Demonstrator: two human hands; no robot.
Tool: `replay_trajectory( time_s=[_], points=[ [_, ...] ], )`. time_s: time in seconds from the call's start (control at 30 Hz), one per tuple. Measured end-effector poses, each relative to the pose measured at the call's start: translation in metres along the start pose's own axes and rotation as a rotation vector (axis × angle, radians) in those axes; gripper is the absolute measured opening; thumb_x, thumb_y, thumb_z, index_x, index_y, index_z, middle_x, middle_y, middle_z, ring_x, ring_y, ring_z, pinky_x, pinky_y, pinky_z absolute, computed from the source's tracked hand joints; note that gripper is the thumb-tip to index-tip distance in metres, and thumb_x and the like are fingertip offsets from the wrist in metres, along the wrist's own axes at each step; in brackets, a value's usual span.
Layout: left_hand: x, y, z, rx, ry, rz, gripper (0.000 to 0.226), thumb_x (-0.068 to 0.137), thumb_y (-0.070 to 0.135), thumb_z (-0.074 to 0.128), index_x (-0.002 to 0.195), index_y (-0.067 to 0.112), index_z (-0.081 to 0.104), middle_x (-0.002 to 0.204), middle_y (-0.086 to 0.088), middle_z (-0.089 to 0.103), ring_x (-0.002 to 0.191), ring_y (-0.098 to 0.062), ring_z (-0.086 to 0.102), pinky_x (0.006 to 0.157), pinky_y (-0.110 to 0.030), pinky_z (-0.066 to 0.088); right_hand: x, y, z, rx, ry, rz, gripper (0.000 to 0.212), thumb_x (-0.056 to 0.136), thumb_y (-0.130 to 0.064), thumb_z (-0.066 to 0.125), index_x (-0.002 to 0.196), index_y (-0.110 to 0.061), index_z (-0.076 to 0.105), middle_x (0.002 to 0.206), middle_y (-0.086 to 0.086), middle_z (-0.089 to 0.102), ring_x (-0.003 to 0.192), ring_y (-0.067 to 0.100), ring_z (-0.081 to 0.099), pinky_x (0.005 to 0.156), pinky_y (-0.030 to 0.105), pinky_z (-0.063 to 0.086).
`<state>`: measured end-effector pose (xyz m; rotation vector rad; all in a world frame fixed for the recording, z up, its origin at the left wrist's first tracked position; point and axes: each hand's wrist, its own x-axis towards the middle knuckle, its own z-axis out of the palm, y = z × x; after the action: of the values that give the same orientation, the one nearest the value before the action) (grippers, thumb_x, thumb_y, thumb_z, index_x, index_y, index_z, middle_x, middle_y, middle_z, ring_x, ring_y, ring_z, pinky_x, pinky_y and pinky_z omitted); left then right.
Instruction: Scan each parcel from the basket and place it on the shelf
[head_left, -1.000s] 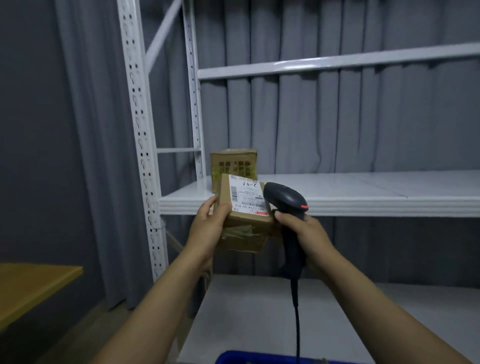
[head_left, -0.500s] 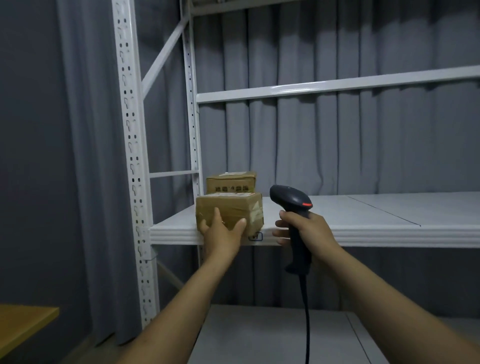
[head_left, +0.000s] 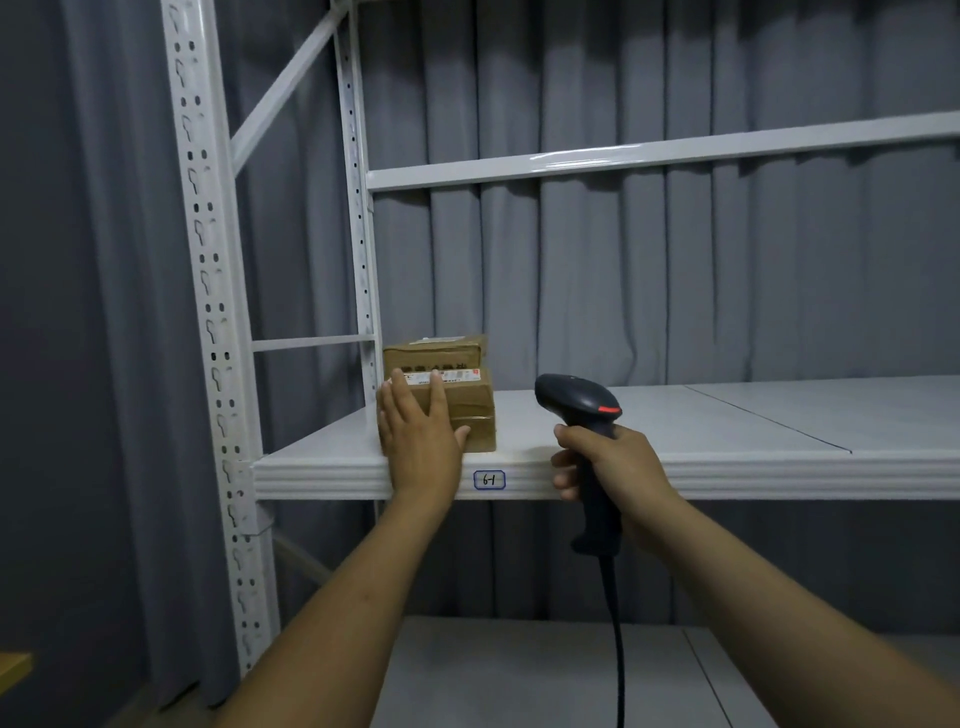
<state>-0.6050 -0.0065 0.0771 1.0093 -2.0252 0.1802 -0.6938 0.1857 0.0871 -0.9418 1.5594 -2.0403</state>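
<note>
Left hand (head_left: 418, 441) flat on the parcel (head_left: 475, 410) front face, fingers straight. Parcel sits at the shelf (head_left: 675, 475) front edge, long side along it, second box (head_left: 434, 353) directly behind, so probably little room to push. Right hand (head_left: 618, 462) grips the scanner (head_left: 576, 400), off right.

Shelf (head_left: 675, 431) — parcel (head_left: 470, 415), second parcel (head_left: 436, 354) perhaps touching

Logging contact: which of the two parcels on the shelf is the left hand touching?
The front parcel, nearest the edge of the shelf; the left hand lies flat against it. The rear parcel sits behind it.
</note>
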Motion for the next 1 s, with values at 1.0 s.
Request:
replay_trajectory(
  time_s=[1.0],
  points=[
    [-0.364, -0.115, 0.009, -0.087, -0.951, 0.021, 0.033, 0.089, 0.039, 0.057, 0.118, 0.025, 0.064, 0.136, -0.002, 0.050, 0.121, -0.021, 0.050, 0.096, -0.033, 0.043, -0.239, 0.179, -0.011, -0.247, -0.060, 0.554, 0.016, 0.087, -0.017, 0.067, 0.091, -0.002, 0.065, 0.068, 0.014, 0.066, 0.055, 0.023, 0.061, 0.052, 0.031, 0.052]
  ],
)
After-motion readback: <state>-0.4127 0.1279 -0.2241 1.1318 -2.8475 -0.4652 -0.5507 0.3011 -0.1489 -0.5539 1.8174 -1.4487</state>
